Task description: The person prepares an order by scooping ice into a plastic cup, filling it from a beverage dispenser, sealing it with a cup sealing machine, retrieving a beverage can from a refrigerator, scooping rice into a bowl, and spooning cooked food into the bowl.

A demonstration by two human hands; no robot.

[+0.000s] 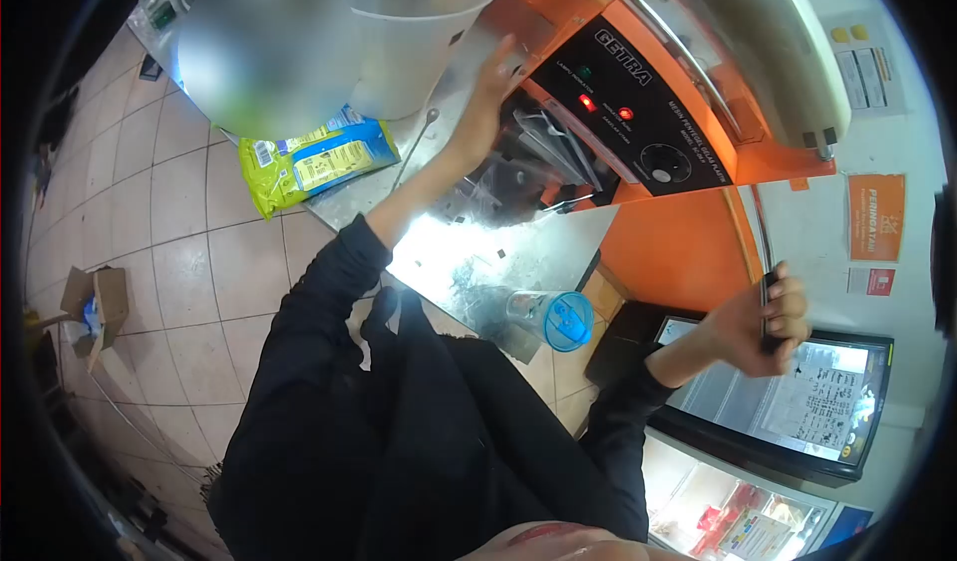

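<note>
My right hand [766,324] is closed around the black grip of a metal lever [761,224] on the orange cup sealing machine [638,103]. My left hand [484,103] reaches to the machine's left side, fingers stretched out near its orange frame. I cannot tell whether they touch it. The black front panel reads GETRA and has two red lights lit and a round dial [666,164]. Below the panel, clear plastic and dark parts fill the machine's opening, partly hidden. A roll of film [773,53] is mounted on top.
On the metal table [439,272] are a blue-lidded clear cup [563,320], a long-handled spoon [415,147], a green and blue pouch [317,162] and a translucent bucket [409,33]. A dark-framed screen [788,402] stands at right. A cardboard box [100,307] sits on the tiled floor.
</note>
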